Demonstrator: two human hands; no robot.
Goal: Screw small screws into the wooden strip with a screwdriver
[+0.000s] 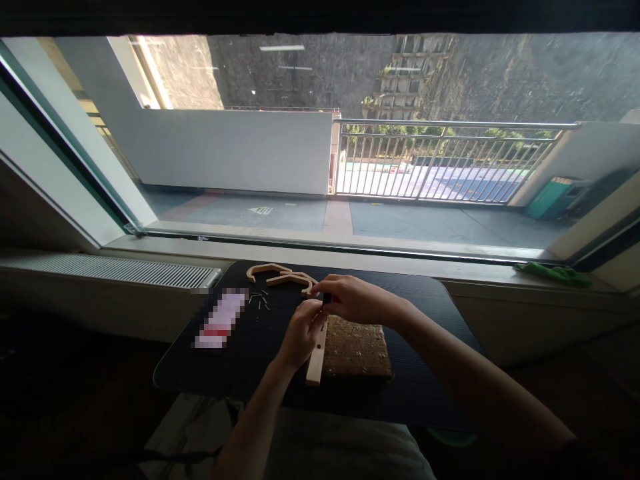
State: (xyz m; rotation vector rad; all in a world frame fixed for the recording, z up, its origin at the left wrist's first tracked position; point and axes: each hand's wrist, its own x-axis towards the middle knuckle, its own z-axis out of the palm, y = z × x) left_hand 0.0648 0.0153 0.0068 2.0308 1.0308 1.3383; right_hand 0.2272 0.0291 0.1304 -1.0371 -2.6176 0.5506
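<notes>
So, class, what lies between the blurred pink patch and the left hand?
A loose scatter of what look like screws, on the black table; the head view shows it.

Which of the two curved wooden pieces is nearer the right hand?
The right-hand piece: its bent end lies right by the right hand. The other piece sits farther left, away from it.

You could read no text: the pink item (223,317) on your bench (220,370) was blurred, the floor marking (261,211) outside too small.
</notes>
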